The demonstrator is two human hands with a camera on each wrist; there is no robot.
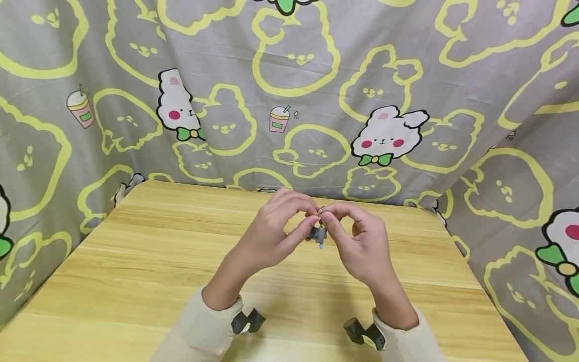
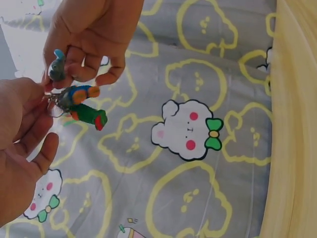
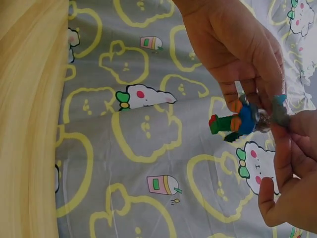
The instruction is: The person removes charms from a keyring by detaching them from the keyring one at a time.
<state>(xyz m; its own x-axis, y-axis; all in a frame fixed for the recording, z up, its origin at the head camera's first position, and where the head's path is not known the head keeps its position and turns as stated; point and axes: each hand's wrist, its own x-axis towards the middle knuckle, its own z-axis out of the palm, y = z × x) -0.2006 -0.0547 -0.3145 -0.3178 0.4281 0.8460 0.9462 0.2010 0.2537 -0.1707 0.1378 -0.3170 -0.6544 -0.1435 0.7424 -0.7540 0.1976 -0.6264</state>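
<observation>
Left hand [image 1: 273,232] and right hand [image 1: 363,242] meet above the wooden surface [image 1: 163,246], thumbs and fingers nearly closed, both pinching 1 metal ring [image 1: 321,210]. Ring sits right between the 2 sets of fingertips. Attached: blue-and-orange figure [image 2: 81,94] and green figure [image 2: 90,115] hang below the fingertips; grey figure [image 2: 58,70] with light-blue tip is just beside the right hand's fingers. Patterned curtain [image 1: 235,120] behind.

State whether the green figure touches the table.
Apart: the left wrist view shows the curtain across the gap between the green figure and the table.
</observation>
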